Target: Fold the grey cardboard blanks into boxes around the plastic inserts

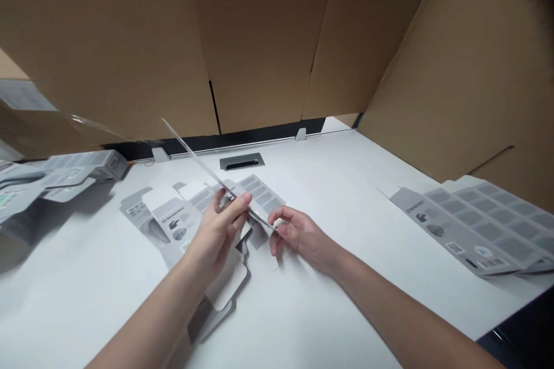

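A thin flat carton blank (199, 162) is held up on edge above the table, tilted from upper left to lower right. My left hand (220, 229) is closed on it near its middle, thumb on the near side. At its lower right end, my right hand (298, 235) pinches the edge between thumb and fingers. Beneath and behind my hands lie several printed grey-and-white carton blanks (175, 219), overlapping and fanned out. My left hand hides part of them.
More flat printed blanks (467, 225) lie at the right of the white table (337, 311). Folded cartons (82, 170) sit at the left. Large brown cardboard panels (268, 40) stand along the back and right. A grey cable slot (241, 161) is set into the tabletop.
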A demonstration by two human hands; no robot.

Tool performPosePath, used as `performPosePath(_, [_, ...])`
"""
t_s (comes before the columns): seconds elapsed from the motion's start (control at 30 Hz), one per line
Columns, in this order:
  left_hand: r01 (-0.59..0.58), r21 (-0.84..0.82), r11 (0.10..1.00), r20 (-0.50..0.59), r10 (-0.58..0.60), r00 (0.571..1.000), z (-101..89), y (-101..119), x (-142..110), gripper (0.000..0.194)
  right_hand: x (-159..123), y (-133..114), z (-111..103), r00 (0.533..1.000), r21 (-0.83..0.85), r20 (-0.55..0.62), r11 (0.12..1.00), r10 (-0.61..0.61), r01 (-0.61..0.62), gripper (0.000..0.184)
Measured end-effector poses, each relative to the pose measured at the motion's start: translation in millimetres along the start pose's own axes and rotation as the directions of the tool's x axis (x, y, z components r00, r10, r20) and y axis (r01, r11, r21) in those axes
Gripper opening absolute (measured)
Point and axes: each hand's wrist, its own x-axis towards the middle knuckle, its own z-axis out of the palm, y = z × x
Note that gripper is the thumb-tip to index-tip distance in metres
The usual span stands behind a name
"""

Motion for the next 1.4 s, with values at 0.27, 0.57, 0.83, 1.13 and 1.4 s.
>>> performPosePath(0.27, [-0.224,0.035,0.974,-0.065,0.226,0.972,2.5,7,1,0.055,2,6,1,0.936,-0.287,-0.048,0.902,-0.349,0.322,0.042])
performPosePath(0.57, [-0.237,0.107,0.966,-0.033,0.242,0.97,-2.6,4,3,0.051,0,5,-3,0.9,-0.537,0.199,0.725,-0.388,0.431,0.104])
performPosePath(0.83, [-0.243,0.13,0.961,-0.141,0.261,0.955,2.3,6,2,0.046,2,10,-7,0.843,-0.483,0.123,0.711,-0.523,0.511,0.097])
performPosePath(1.13, [-0.111,0.342,0.933,-0.054,0.138,0.989,-4.8,-6,-3,0.063,10,10,-5,0.851,-0.244,-0.282,0.891,-0.443,0.383,0.064])
performPosePath(1.4, [-0.067,0.527,0.847,0.065,0.039,0.997,-5.7,-28,-21,0.059,8,6,5,0.894,-0.178,-0.258,0.928,-0.366,0.328,0.05])
